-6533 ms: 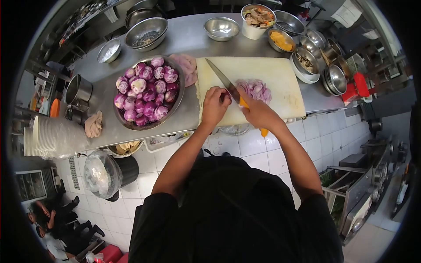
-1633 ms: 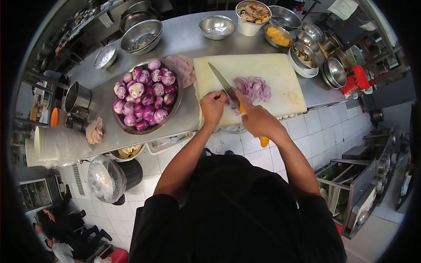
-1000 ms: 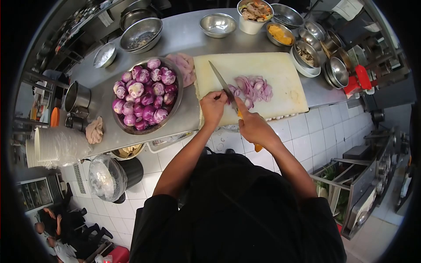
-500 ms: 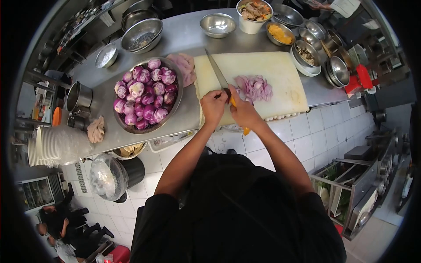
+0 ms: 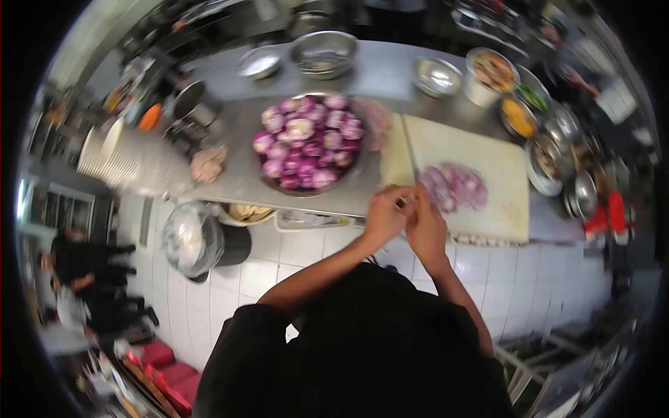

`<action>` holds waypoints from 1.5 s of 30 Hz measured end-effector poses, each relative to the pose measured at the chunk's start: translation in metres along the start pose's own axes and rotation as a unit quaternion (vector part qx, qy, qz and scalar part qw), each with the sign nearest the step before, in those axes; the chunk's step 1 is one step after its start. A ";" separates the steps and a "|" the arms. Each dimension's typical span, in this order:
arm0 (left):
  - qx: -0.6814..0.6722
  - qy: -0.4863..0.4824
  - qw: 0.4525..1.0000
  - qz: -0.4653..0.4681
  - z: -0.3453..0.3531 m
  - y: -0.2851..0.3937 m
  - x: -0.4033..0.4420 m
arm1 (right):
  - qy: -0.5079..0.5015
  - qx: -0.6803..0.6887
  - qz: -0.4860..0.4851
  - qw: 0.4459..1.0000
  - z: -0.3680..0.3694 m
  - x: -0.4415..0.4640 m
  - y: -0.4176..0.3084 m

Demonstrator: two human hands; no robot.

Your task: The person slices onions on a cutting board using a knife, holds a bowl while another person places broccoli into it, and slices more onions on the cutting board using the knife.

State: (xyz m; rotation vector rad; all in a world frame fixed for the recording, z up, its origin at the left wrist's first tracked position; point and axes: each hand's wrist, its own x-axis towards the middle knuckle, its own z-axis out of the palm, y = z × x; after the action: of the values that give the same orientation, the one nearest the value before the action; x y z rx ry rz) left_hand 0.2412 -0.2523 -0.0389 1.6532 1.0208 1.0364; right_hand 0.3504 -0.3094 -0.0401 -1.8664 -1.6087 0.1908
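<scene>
My right hand (image 5: pixel 426 226) is closed round the handle of a kitchen knife (image 5: pixel 410 148), whose blade points away from me over the left part of the white cutting board (image 5: pixel 498 157). My left hand (image 5: pixel 387 217) is beside it at the board's near edge, fingers curled together; a small dark spot shows between them, too blurred to name. Sliced purple onions (image 5: pixel 456 187) lie in a heap on the board, just right of the knife. To the left, a large metal bowl (image 5: pixel 362 164) holds many peeled purple onions (image 5: pixel 306 143).
Along the back stand metal bowls (image 5: pixel 324 54) and a white tub of mixed food (image 5: pixel 484 90). More bowls crowd the right end. A crumpled cloth (image 5: pixel 209 165) and stacked white containers (image 5: pixel 115 157) are at left. Below the counter is a lined bin (image 5: pixel 191 240). People sit at far left.
The camera view has swung, so the counter appears farther right and the picture is blurred. My hands remain close together at the board's near edge, the knife still in my right hand.
</scene>
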 end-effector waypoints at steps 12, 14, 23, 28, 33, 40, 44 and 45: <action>0.023 0.281 0.957 -0.068 -0.235 0.001 0.003 | -0.011 -0.130 -0.016 0.991 -0.006 0.022 0.004; 0.002 0.339 0.932 -0.125 -0.274 -0.014 -0.001 | 0.025 -0.091 -0.108 0.990 -0.010 0.047 -0.013; 0.040 0.386 0.897 -0.213 -0.296 -0.064 -0.085 | -0.140 0.134 -0.430 0.882 0.108 0.178 -0.275; -0.037 0.451 0.854 -0.256 -0.279 -0.057 -0.158 | -0.088 0.079 -0.562 0.818 0.287 0.243 -0.411; -0.056 0.482 0.815 -0.317 -0.267 -0.063 -0.225 | -0.203 -0.127 -0.466 0.851 0.371 0.263 -0.474; -0.043 0.505 0.778 -0.371 -0.277 -0.070 -0.244 | -0.228 -0.016 -0.451 0.863 0.353 0.262 -0.491; -0.041 0.487 0.803 -0.341 -0.291 -0.075 -0.220 | -0.214 0.049 -0.433 0.874 0.316 0.270 -0.488; -0.038 0.479 0.813 -0.329 -0.293 -0.076 -0.212 | -0.208 0.043 -0.427 0.879 0.311 0.275 -0.482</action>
State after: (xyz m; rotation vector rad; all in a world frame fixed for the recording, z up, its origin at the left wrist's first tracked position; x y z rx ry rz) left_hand -0.1106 -0.3555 -0.0810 0.4967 1.9760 1.3808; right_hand -0.1432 0.0766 0.0718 -0.9248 -2.5136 0.2717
